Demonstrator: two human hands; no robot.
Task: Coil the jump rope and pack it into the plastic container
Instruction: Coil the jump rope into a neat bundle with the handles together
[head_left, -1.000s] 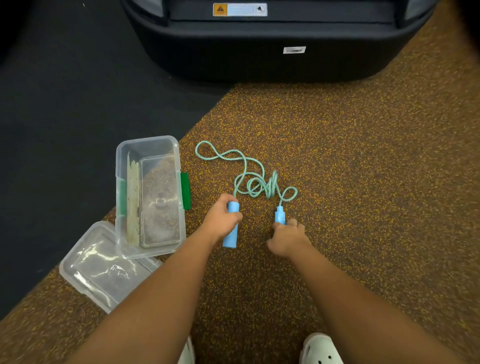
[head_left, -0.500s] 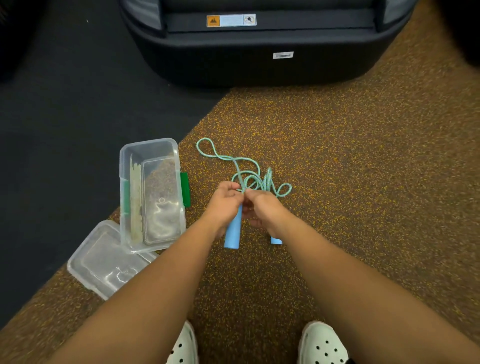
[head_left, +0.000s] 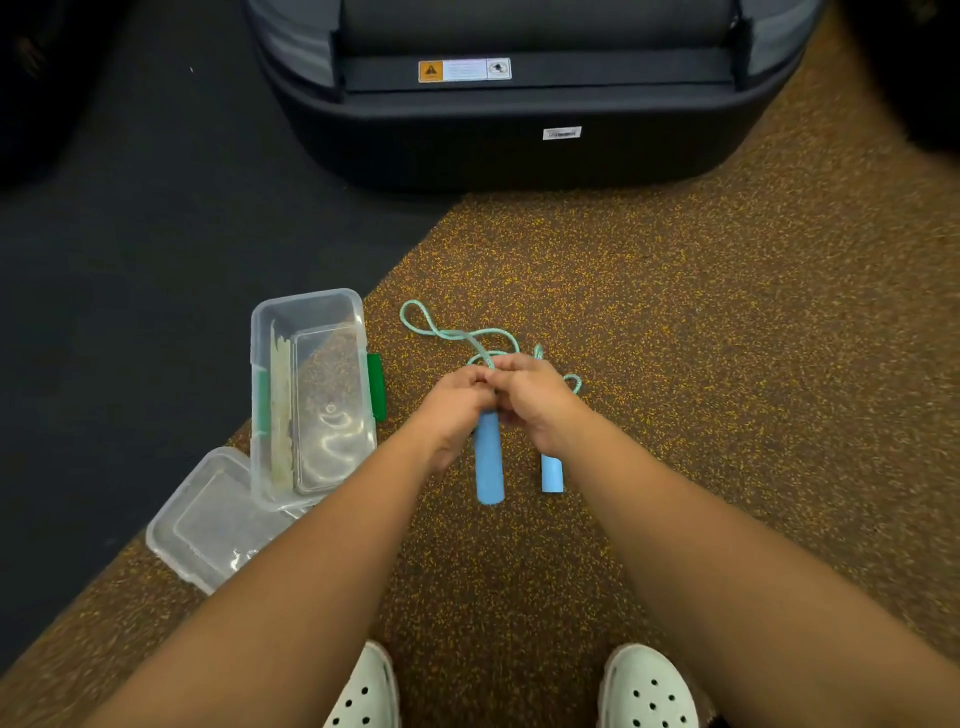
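Note:
A jump rope with a teal cord (head_left: 447, 332) and two light-blue handles lies on the speckled brown floor. My left hand (head_left: 454, 402) grips the top of the left handle (head_left: 489, 462). My right hand (head_left: 535, 400) holds the right handle (head_left: 551, 473), whose lower end pokes out below the palm. Both hands meet fingertip to fingertip over the tangled cord loops, which they partly hide. The clear plastic container (head_left: 311, 306) with green latches stands open to the left of the hands.
The container's clear lid (head_left: 208, 519) lies partly under its near end. A large black machine base (head_left: 519, 130) blocks the far side. Dark matting covers the floor on the left. Two white perforated shoes (head_left: 647, 691) show at the bottom edge.
My hands brought the two handles together from apart and now hold them side by side. The cord loops have bunched closer to my fingers.

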